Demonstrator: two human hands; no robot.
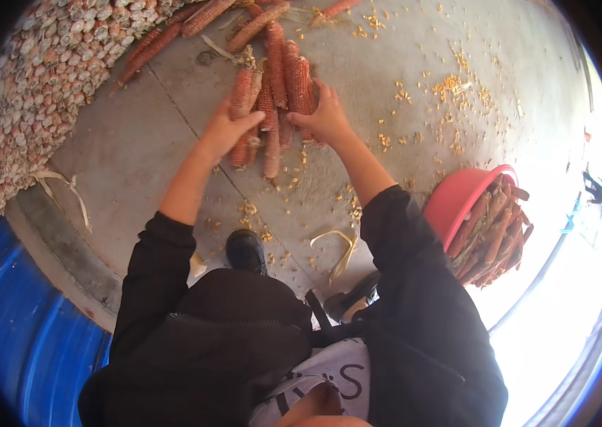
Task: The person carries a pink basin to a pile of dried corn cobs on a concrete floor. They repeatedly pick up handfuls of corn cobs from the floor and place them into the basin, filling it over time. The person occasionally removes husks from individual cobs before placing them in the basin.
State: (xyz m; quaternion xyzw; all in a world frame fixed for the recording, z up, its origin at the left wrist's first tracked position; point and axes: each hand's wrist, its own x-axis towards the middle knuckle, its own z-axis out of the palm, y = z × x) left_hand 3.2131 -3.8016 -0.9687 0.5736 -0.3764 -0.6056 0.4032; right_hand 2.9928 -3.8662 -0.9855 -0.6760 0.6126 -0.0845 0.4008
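Several bare reddish corn cobs (275,64) form a bundle above the concrete floor, between my two hands. My left hand (227,129) grips the bundle's left side, its thumb across the cobs and its fingers behind them. On the right side, my right hand (323,118) clasps the cobs, with its thumb over the front and its fingers around the outer edge. Dry husk remains hang at the top of one left cob. More loose cobs (258,25) lie on the floor just beyond the bundle.
A tall stack of cobs (66,64), ends outward, stands at left. Blue corrugated sheet (28,320) is at lower left. A pink basin (453,200) full of cobs is at right. Yellow kernels (447,88) and husk strips (346,256) litter the floor near my shoes (246,251).
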